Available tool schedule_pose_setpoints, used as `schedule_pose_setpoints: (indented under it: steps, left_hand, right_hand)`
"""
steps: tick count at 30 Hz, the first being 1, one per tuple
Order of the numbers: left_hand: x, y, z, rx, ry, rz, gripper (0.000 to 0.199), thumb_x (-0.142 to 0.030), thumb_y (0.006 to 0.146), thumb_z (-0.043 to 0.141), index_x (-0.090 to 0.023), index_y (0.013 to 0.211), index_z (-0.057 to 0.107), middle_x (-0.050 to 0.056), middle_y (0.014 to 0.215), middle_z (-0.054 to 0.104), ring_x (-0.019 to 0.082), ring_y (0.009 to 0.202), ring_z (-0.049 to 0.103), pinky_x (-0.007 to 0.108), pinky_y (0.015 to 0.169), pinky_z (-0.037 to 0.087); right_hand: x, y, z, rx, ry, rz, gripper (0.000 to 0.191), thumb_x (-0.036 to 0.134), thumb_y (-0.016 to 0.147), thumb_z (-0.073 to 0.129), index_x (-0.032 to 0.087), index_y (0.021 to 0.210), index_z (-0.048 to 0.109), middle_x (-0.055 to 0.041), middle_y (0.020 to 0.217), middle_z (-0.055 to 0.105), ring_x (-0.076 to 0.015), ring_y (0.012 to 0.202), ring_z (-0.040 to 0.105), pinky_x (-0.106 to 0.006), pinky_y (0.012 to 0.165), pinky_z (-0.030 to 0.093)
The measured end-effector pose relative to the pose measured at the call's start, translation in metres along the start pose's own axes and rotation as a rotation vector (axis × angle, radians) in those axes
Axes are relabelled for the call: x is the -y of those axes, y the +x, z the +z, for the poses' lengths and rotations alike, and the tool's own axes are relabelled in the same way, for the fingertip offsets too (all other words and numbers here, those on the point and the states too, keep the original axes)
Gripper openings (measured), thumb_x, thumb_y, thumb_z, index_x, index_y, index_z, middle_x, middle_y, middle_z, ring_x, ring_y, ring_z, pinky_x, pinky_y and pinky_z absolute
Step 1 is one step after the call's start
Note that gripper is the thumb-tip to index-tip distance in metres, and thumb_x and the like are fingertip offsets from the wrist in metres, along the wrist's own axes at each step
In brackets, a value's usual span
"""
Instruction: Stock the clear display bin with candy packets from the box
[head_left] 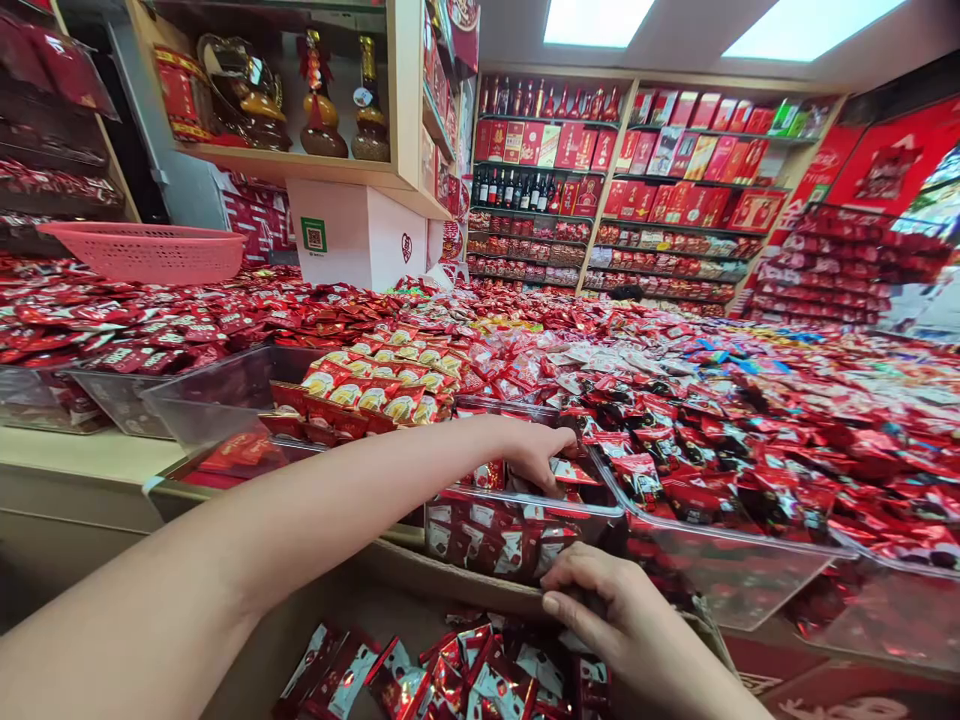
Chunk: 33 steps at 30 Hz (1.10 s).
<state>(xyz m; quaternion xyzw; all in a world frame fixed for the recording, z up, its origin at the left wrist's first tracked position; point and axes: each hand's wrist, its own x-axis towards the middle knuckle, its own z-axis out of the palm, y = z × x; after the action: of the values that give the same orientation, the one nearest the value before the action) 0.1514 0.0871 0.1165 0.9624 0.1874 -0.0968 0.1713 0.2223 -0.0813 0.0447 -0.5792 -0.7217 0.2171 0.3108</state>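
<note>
Red-and-white packets point(502, 688), glossy and crinkled, lie in a cardboard box and a clear bin.

The left hand point(536, 455) reaches into the one rigid, transparent bin point(517, 500), its fingers bent down among the packets; whether they grip one cannot be told. The right hand point(604, 590) has curled fingers at the rim of the single brown cardboard box point(465, 582); whether they clasp it is unclear. The packets, pillow-shaped, are too heaped to count in either place. Left of the bin, gold-and-red packs point(375, 385) sit in tight rows. Further back stand one round, perforated pink plastic basket point(150, 252) and, on a wooden shelf point(285, 165), two gourd-shaped bottles point(324, 125) with narrow necks.
</note>
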Motion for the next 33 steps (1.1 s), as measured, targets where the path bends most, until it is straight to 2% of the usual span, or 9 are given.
schedule_pose_setpoints:
  steps: [4,8,11,14,16,18,24,28,33]
  left_hand:
    - [0.0,-0.001,0.004,-0.017,0.036,0.035,0.059,-0.041,0.067,0.055,-0.016,0.115,0.033,0.007,0.099,0.058,0.019,0.08,0.056,0.025,0.062,0.042]
    - [-0.004,0.0,0.006,-0.029,0.079,0.039,0.051,-0.044,0.072,0.048,-0.014,0.11,0.035,0.01,0.093,0.058,0.02,0.075,0.055,0.028,0.058,0.041]
    - [-0.004,0.0,0.005,-0.022,0.108,0.078,0.052,-0.044,0.065,0.055,-0.015,0.106,0.04,0.01,0.098,0.056,0.021,0.081,0.054,0.028,0.062,0.042]
    - [-0.001,-0.001,0.002,0.006,0.127,0.133,0.062,-0.043,0.053,0.065,-0.018,0.104,0.043,0.008,0.106,0.052,0.022,0.087,0.052,0.027,0.064,0.042]
    - [0.001,-0.001,0.002,0.028,0.118,0.154,0.068,-0.041,0.049,0.068,-0.019,0.108,0.042,0.007,0.11,0.051,0.022,0.09,0.052,0.027,0.066,0.042]
    - [0.001,-0.002,0.003,0.045,0.113,0.147,0.07,-0.037,0.049,0.068,-0.02,0.111,0.039,0.006,0.11,0.052,0.022,0.09,0.052,0.027,0.066,0.042]
    - [-0.01,0.001,0.006,0.026,0.137,0.074,0.059,-0.027,0.055,0.06,-0.016,0.109,0.039,0.01,0.104,0.055,0.023,0.086,0.053,0.028,0.062,0.042]
    - [-0.011,0.003,0.004,0.051,0.105,0.033,0.057,-0.028,0.053,0.061,-0.016,0.105,0.04,0.008,0.101,0.056,0.021,0.082,0.054,0.026,0.06,0.042]
    - [-0.005,0.003,0.006,0.05,0.057,0.045,0.054,-0.033,0.056,0.06,-0.018,0.103,0.04,0.004,0.097,0.056,0.02,0.081,0.054,0.025,0.06,0.042]
  right_hand:
    - [-0.002,0.0,0.0,0.0,0.002,0.001,0.01,0.018,0.079,0.049,0.017,0.075,0.058,-0.0014,0.073,0.061,-0.0129,0.068,0.054,-0.023,0.062,0.042]
    - [-0.002,0.0,0.0,0.002,0.01,-0.006,0.011,0.019,0.079,0.049,0.017,0.076,0.059,-0.0023,0.075,0.061,-0.0133,0.069,0.055,-0.024,0.063,0.043]
    - [-0.001,0.0,0.0,0.001,0.003,-0.009,0.011,0.019,0.08,0.049,0.017,0.076,0.059,-0.0024,0.075,0.061,-0.0133,0.069,0.054,-0.024,0.063,0.043]
    - [0.0,0.0,-0.001,-0.001,-0.006,-0.005,0.01,0.019,0.079,0.05,0.017,0.075,0.059,-0.002,0.074,0.061,-0.0133,0.068,0.054,-0.024,0.063,0.043]
    - [-0.001,0.0,-0.001,-0.001,-0.012,-0.004,0.01,0.018,0.079,0.05,0.017,0.075,0.059,-0.0018,0.073,0.061,-0.0133,0.069,0.054,-0.023,0.063,0.043]
    - [-0.001,0.0,-0.001,-0.005,-0.019,-0.004,0.01,0.018,0.078,0.05,0.017,0.074,0.059,-0.0018,0.073,0.061,-0.0133,0.069,0.054,-0.023,0.063,0.042]
    - [-0.002,0.0,0.0,-0.013,-0.013,-0.008,0.011,0.019,0.079,0.049,0.017,0.074,0.059,-0.0015,0.072,0.06,-0.0129,0.067,0.054,-0.023,0.062,0.042]
    - [-0.001,0.0,-0.001,-0.014,-0.011,-0.001,0.01,0.019,0.079,0.05,0.018,0.073,0.059,-0.0011,0.072,0.06,-0.0132,0.068,0.054,-0.023,0.062,0.042]
    - [-0.001,0.001,-0.001,-0.011,-0.005,-0.007,0.011,0.019,0.079,0.05,0.017,0.074,0.059,-0.0016,0.073,0.061,-0.0133,0.069,0.055,-0.023,0.063,0.042]
